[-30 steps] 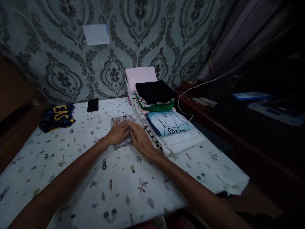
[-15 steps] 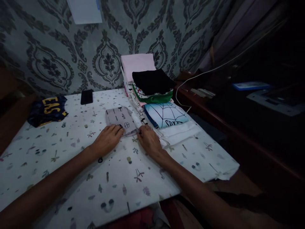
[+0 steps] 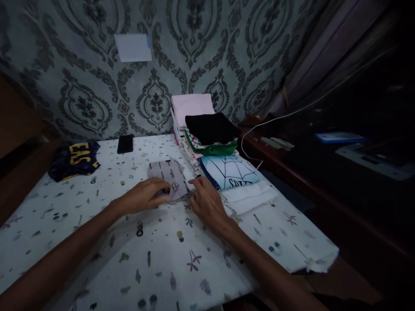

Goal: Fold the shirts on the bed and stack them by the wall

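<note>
A small folded grey garment [image 3: 168, 172] with dark printed words lies on the patterned white cloth in front of me. At its left front edge is my left hand [image 3: 144, 195], thumb and fingers apart, the fingertips over the fabric. My right hand [image 3: 207, 202] is by the garment's right front corner, thumb and index finger apart. Whether its fingertips touch the fabric I cannot tell. Just right of that hand lie a folded white cloth [image 3: 249, 196] and a folded light-blue garment [image 3: 236, 170] with a spider-web print.
Behind stand stacked folded clothes, with a black garment [image 3: 210, 127] and a pink one [image 3: 191, 107] on top. A dark garment with yellow letters [image 3: 76, 160] and a black phone [image 3: 125, 144] lie at the back left. A white cable [image 3: 285, 116] runs along the right.
My view has tilted up, so everything sits lower in the picture. Both hands have loosened at the grey garment's front edge, thumbs now apart from the fingers.
</note>
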### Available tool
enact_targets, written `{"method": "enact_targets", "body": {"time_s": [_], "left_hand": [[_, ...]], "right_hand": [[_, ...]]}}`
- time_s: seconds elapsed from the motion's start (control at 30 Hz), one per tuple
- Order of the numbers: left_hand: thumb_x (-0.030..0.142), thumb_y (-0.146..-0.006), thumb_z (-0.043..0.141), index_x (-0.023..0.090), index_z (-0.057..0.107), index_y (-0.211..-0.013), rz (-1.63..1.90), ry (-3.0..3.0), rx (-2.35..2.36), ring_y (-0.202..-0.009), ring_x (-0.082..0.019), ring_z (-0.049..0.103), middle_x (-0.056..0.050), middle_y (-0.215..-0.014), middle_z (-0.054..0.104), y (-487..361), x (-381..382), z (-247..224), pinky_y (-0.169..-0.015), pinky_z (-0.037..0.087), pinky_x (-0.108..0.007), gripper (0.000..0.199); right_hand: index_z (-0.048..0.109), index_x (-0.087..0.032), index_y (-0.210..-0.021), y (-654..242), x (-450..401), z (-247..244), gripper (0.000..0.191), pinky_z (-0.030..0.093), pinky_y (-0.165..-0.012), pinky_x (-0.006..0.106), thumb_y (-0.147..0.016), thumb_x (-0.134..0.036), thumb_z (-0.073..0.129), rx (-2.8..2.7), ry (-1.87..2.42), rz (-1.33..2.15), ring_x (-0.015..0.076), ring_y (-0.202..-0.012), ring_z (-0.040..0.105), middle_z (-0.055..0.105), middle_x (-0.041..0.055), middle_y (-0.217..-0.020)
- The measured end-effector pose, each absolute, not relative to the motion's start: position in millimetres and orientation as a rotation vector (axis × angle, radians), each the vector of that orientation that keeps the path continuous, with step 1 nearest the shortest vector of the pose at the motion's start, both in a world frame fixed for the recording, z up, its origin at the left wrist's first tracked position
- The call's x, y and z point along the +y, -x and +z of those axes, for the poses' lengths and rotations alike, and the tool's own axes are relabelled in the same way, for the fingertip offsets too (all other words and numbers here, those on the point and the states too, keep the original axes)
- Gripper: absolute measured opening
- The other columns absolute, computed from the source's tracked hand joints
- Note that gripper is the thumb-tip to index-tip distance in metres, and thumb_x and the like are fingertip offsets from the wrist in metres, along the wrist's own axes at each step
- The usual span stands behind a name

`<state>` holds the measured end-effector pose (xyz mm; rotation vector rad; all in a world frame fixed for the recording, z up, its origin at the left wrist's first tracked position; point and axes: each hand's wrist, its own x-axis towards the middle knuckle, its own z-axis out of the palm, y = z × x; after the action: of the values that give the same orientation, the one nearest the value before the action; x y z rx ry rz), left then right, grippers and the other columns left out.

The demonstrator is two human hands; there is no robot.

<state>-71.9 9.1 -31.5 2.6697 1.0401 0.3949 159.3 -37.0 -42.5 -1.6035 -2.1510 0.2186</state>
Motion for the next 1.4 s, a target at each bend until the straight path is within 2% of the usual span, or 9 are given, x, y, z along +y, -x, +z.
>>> {"method": "enact_targets", "body": {"time_s": [0.13,0.33,0.47,0.57,0.67,0.87,0.97,1.13,1.4], "left_hand": [[0.053,-0.102,0.028,0.019,0.056,-0.140,0.586,-2.518,1.286,-0.135,-0.029,0.051,-0.013,-0.143,0.059,71.1,55.8,-42.0,-0.114,0.037,-0.046,0.058],[0.059,-0.097,0.031,0.015,0.032,-0.156,0.091,-2.558,1.333,-0.154,-0.028,0.019,-0.014,-0.165,0.026,56.5,101.4,-80.2,-0.124,0.009,-0.052,0.073],[0.051,-0.099,0.025,0.017,0.037,-0.153,0.428,-2.426,1.372,-0.149,-0.023,0.033,-0.012,-0.160,0.040,68.8,104.9,-83.0,-0.123,0.022,-0.042,0.064],[0.044,-0.097,0.030,0.009,0.045,-0.144,0.697,-2.248,1.663,-0.139,-0.031,0.046,-0.019,-0.148,0.052,77.4,95.6,-81.5,-0.116,0.034,-0.047,0.061],[0.047,-0.089,0.049,0.006,0.045,-0.142,0.789,-1.982,1.824,-0.131,-0.038,0.052,-0.024,-0.138,0.057,81.9,78.4,-78.4,-0.109,0.041,-0.054,0.067],[0.049,-0.068,0.080,0.012,0.053,-0.128,0.797,-1.116,1.444,-0.104,-0.032,0.071,-0.018,-0.113,0.072,88.5,42.7,-60.7,-0.087,0.060,-0.042,0.075],[0.039,-0.063,0.086,0.015,0.060,-0.119,0.684,-0.975,1.270,-0.094,-0.032,0.074,-0.014,-0.101,0.076,80.0,25.2,-46.8,-0.075,0.062,-0.040,0.067],[0.033,-0.070,0.078,0.026,0.049,-0.140,0.876,-1.069,1.203,-0.097,-0.027,0.073,-0.008,-0.113,0.074,46.9,5.5,-7.5,-0.073,0.061,-0.031,0.076],[0.018,-0.076,0.061,0.019,0.051,-0.139,0.826,-1.767,0.764,-0.088,-0.020,0.070,-0.005,-0.099,0.073,-77.8,78.7,43.4,-0.076,0.055,-0.029,0.064]], "right_hand": [[0.050,-0.012,-0.142,-128.9,-40.0,-40.1,0.051,0.030,-0.119,0.049,-0.093,-0.029,0.053,-2.360,1.322,0.256,0.0316,-0.145,0.034,0.042,0.0189,-0.155],[0.030,-0.006,-0.155,-113.4,-46.1,-55.1,0.080,0.013,-0.126,0.049,-0.097,-0.057,0.048,-2.545,1.306,0.578,0.0298,-0.154,0.016,0.025,0.0211,-0.164],[0.050,-0.011,-0.144,-117.2,-33.6,-38.8,0.057,0.024,-0.122,0.047,-0.100,-0.047,0.044,-2.467,1.352,0.592,0.0292,-0.147,0.034,0.043,0.0180,-0.156],[0.054,-0.014,-0.136,-114.0,-8.4,-29.2,0.042,0.032,-0.116,0.048,-0.099,-0.032,0.047,-2.242,1.616,0.484,0.0303,-0.141,0.041,0.045,0.0174,-0.153],[0.044,-0.012,-0.143,-111.4,18.0,-29.0,0.060,0.035,-0.112,0.050,-0.089,-0.032,0.061,-2.085,1.857,0.544,0.0343,-0.139,0.041,0.046,0.0214,-0.150],[0.048,-0.015,-0.135,-114.2,44.8,-35.9,0.072,0.044,-0.103,0.045,-0.069,-0.026,0.076,-1.730,1.808,0.908,0.0329,-0.128,0.053,0.056,0.0181,-0.138],[0.055,-0.018,-0.123,-114.5,46.6,-39.3,0.058,0.051,-0.093,0.040,-0.068,-0.021,0.073,-1.566,1.747,1.020,0.0280,-0.113,0.064,0.067,0.0111,-0.121],[0.050,-0.022,-0.126,-133.9,14.1,-25.0,0.059,0.056,-0.083,0.036,-0.069,-0.016,0.064,-1.354,1.428,0.929,0.0214,-0.094,0.068,0.070,0.0028,-0.105],[0.033,-0.022,-0.144,-227.3,-36.7,17.3,0.077,0.055,-0.090,0.039,-0.075,-0.032,0.066,-0.986,1.205,0.387,0.0234,-0.107,0.064,0.060,0.0125,-0.125]]}}
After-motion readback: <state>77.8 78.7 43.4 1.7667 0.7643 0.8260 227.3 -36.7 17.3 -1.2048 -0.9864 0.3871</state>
